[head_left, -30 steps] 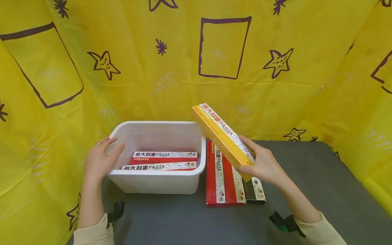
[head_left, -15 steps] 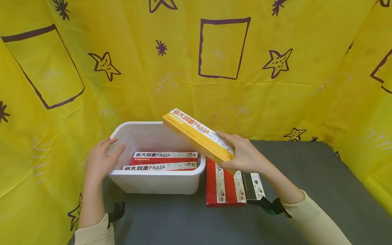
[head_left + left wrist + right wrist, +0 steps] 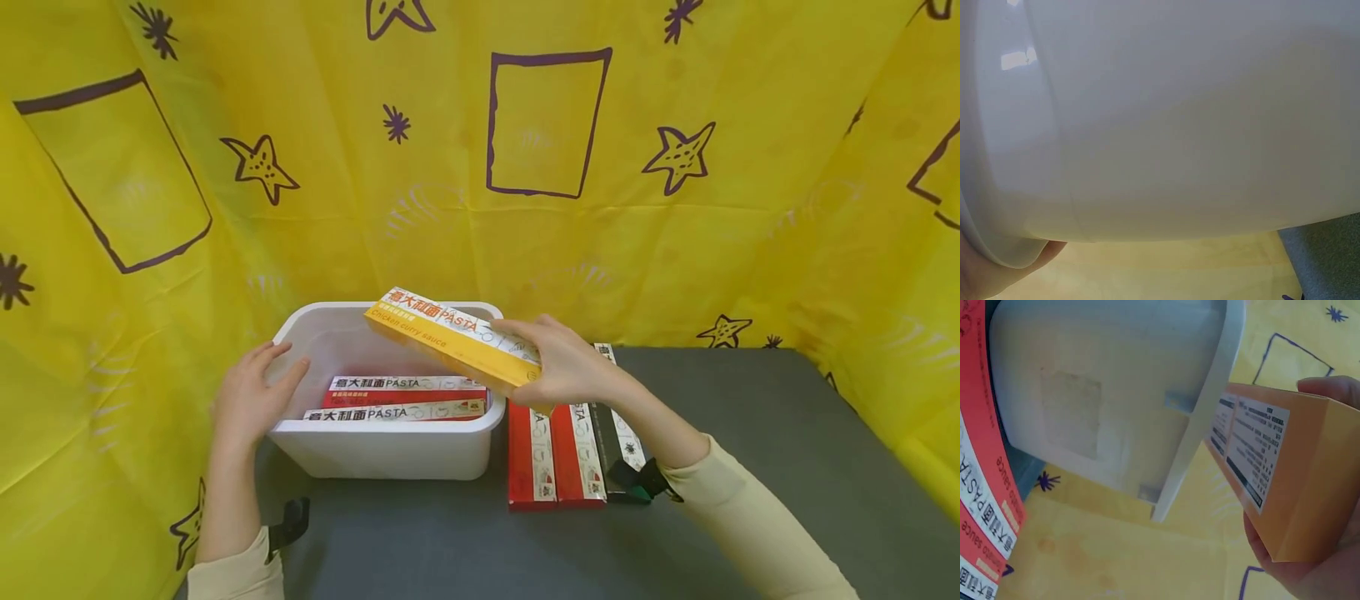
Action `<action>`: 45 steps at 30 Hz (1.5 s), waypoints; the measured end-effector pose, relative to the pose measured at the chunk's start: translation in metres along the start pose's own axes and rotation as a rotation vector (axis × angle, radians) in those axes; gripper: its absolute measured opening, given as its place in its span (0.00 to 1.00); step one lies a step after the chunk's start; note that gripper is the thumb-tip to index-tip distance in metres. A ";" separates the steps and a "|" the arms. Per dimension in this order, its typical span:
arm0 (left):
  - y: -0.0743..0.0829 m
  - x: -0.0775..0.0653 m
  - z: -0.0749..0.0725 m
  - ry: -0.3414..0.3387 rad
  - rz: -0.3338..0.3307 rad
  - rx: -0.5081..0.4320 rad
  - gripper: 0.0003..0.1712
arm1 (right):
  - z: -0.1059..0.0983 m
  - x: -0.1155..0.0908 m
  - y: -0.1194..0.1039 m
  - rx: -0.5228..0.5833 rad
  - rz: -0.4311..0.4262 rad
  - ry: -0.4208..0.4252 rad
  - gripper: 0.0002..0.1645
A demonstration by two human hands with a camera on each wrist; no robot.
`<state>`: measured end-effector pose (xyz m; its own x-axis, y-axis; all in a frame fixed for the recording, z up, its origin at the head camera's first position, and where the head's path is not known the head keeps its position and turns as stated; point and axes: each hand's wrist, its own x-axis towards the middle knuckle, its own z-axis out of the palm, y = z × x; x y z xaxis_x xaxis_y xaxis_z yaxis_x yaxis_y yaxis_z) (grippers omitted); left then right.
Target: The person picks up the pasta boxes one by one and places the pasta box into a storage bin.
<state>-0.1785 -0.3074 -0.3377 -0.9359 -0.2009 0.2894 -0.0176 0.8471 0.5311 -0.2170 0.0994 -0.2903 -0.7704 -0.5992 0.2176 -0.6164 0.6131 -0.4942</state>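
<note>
In the head view, my right hand (image 3: 562, 362) grips the near end of a yellow chicken curry sauce pasta box (image 3: 453, 342). The box is tilted, its far end above the white plastic bin (image 3: 375, 454). In the right wrist view, the same pasta box (image 3: 1300, 478) shows its orange side and a printed label, between thumb and fingers. My left hand (image 3: 251, 392) holds the bin's left rim, its thumb and a finger reaching over the edge. Skin shows beside the rim in the left wrist view. Two red pasta boxes (image 3: 408, 410) stand inside the bin.
Right of the bin, two red pasta boxes (image 3: 577, 467) and a black pasta box (image 3: 626, 446) lie side by side on the dark grey table (image 3: 420, 542). My right forearm partly covers the black one. A yellow patterned cloth (image 3: 360, 167) hangs behind and at both sides.
My right hand has carried the yellow pasta box leftward, from above the boxes on the table to over the bin, tipping it flatter. The left hand stays at the rim.
</note>
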 end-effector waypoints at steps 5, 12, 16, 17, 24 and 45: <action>0.000 0.000 -0.001 0.000 -0.005 0.008 0.37 | -0.001 0.019 -0.003 -0.062 -0.105 -0.051 0.49; 0.000 0.000 -0.002 0.006 0.004 0.018 0.37 | 0.000 0.043 -0.013 -0.148 -0.216 -0.142 0.45; 0.001 0.000 -0.001 0.003 0.007 0.015 0.37 | 0.004 0.057 -0.018 -0.190 -0.259 -0.181 0.41; 0.001 -0.001 -0.002 0.003 0.006 0.014 0.37 | 0.006 0.060 -0.019 -0.199 -0.265 -0.186 0.40; 0.002 -0.001 -0.002 0.004 -0.001 0.013 0.37 | 0.021 0.080 -0.020 -0.238 -0.292 -0.224 0.36; 0.003 -0.001 -0.002 0.000 0.001 0.000 0.37 | 0.037 0.072 0.006 -0.101 -0.269 -0.031 0.24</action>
<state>-0.1770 -0.3054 -0.3350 -0.9358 -0.2006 0.2900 -0.0170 0.8471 0.5312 -0.2707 0.0408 -0.3088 -0.5725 -0.7619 0.3029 -0.8124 0.4772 -0.3351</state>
